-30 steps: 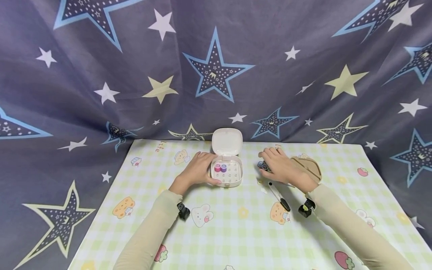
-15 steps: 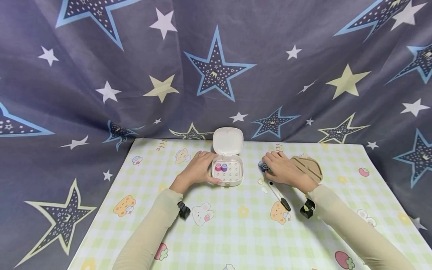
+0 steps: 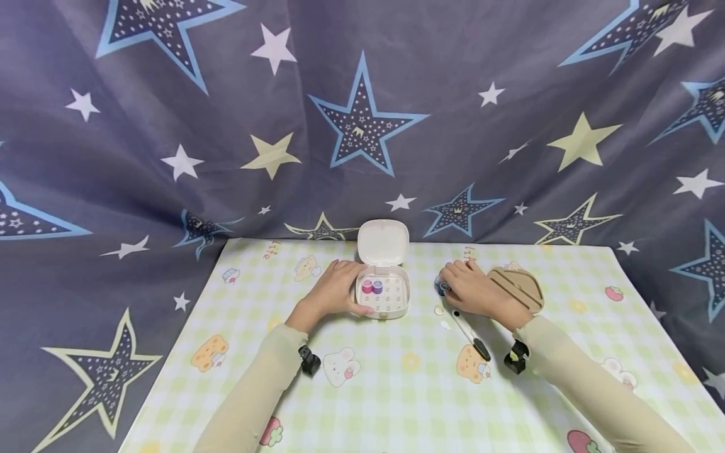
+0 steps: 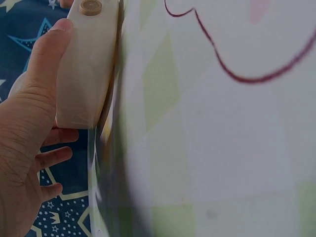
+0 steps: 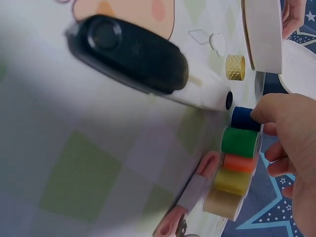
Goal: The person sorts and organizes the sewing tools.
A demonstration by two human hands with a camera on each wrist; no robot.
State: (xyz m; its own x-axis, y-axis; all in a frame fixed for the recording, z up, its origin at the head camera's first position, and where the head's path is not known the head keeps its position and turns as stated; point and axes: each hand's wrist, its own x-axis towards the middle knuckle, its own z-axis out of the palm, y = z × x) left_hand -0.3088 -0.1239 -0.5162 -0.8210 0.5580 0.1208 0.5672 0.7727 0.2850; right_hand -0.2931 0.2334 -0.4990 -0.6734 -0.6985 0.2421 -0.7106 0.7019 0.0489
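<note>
A small white box (image 3: 381, 297) stands open on the table, its lid (image 3: 382, 242) raised at the back. A pink and a purple spool (image 3: 370, 286) sit in its far left corner. My left hand (image 3: 334, 292) grips the box's left side, with the thumb along its front wall (image 4: 86, 64). My right hand (image 3: 474, 289) lies over a row of thread spools (image 3: 441, 285). In the right wrist view the thumb (image 5: 276, 111) pinches the end of the blue spool (image 5: 244, 118). Green (image 5: 239, 142), orange, yellow and beige spools follow in the row.
A black-and-white tool (image 3: 469, 328) lies in front of the right hand. A gold thimble (image 5: 235, 67) and small white buttons (image 3: 438, 309) lie between the tool and the box. A beige tray (image 3: 518, 286) sits behind the right wrist. A star-printed cloth hangs behind the table.
My right hand has drawn its fingers in over the spools and closed on the blue one. My left hand stays on the box.
</note>
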